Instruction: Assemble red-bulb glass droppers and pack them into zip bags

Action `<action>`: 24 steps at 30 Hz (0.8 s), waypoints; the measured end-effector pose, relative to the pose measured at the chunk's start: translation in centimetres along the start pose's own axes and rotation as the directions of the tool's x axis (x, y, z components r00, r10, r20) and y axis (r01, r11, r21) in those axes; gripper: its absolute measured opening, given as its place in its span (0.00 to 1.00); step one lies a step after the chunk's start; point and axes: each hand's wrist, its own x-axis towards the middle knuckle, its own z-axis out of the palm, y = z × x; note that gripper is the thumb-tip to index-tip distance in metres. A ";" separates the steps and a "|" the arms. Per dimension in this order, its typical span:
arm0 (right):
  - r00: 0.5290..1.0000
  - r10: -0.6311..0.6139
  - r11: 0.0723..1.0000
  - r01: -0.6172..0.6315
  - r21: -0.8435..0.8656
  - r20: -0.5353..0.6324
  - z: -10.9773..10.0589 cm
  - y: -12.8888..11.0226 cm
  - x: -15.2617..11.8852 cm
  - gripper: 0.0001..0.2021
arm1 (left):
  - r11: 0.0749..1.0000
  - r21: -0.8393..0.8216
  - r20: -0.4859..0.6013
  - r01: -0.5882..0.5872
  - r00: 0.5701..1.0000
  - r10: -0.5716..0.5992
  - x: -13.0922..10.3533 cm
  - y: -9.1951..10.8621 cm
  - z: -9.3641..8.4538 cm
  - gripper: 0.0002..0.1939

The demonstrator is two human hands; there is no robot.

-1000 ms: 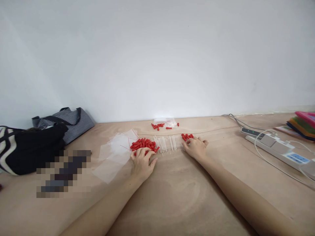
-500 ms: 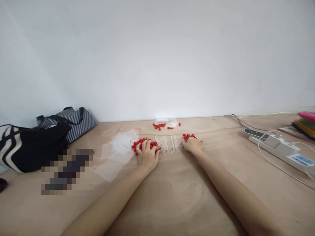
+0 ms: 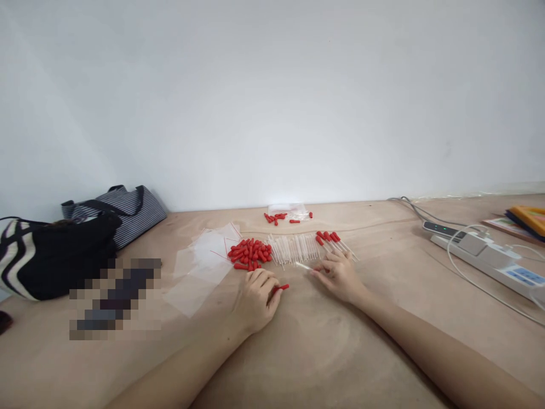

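Light wooden tabletop (image 3: 306, 352) carries: red caps pile (image 3: 250, 253), row of clear tubes (image 3: 294, 249), clear plastic bags (image 3: 200, 267), striped bags (image 3: 63, 244) at left, power strip (image 3: 485, 255) with cables at right, colored books (image 3: 525, 218).

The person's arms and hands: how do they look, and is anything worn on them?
Both arms are bare up to the picture's lower edge: no sleeves show. The left hand and the right hand carry no gloves, and no rings, watch or bracelets can be seen.

Bare forearms, sleeveless, ringless hands (image 3: 298, 287)
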 end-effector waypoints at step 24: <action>0.994 -0.109 0.989 0.109 0.096 0.001 0.8 -1.4 -0.8 0.08 | 0.998 -0.030 0.004 0.056 0.998 -0.056 1.1 -0.2 0.8 0.08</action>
